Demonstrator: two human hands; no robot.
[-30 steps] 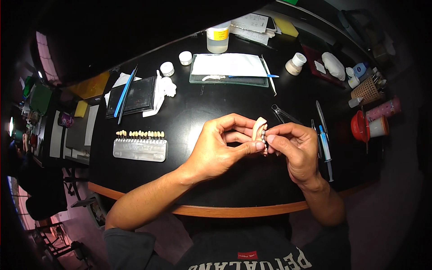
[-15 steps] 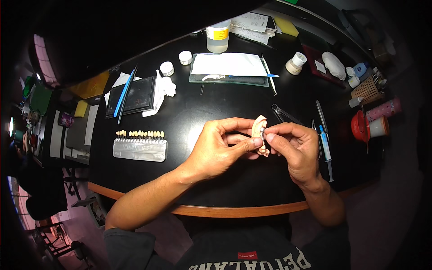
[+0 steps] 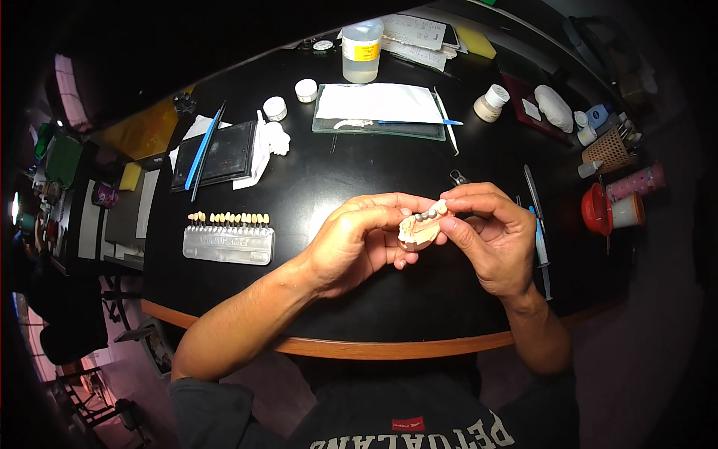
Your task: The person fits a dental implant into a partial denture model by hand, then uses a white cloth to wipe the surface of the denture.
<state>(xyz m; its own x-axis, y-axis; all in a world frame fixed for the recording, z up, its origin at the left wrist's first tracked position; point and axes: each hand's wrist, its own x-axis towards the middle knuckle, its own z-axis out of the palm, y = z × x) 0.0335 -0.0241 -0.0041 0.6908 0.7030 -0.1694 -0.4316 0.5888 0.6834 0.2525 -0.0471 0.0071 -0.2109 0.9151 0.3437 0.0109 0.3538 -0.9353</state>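
Note:
A pale beige dental cast [image 3: 416,233] with a row of grey metal crowns [image 3: 425,215] is held up over the black desk [image 3: 307,187]. My left hand [image 3: 351,243] grips the cast from the left, thumb near its upper left end and fingers beneath. My right hand [image 3: 490,243] grips its right end, thumb at the front and index finger over the top. Metal calipers [image 3: 458,176] lie behind the right hand, partly hidden, and a blue syringe [image 3: 541,251] lies beside it. A clear holder with tooth shade tabs [image 3: 224,247] lies to the left.
A glass slab with white paper [image 3: 378,103], a large bottle [image 3: 361,63] and small jars [image 3: 274,109] stand behind. A black tray with blue tools [image 3: 224,153] is at left. A red bowl [image 3: 598,209] and holders are at right. At far left, a co-worker's hand [image 3: 37,236] shows.
The cast has turned from upright to tilted flatter, showing its inner face and crowns. My left hand's thumb has risen to its upper left, and my right fingers have moved up.

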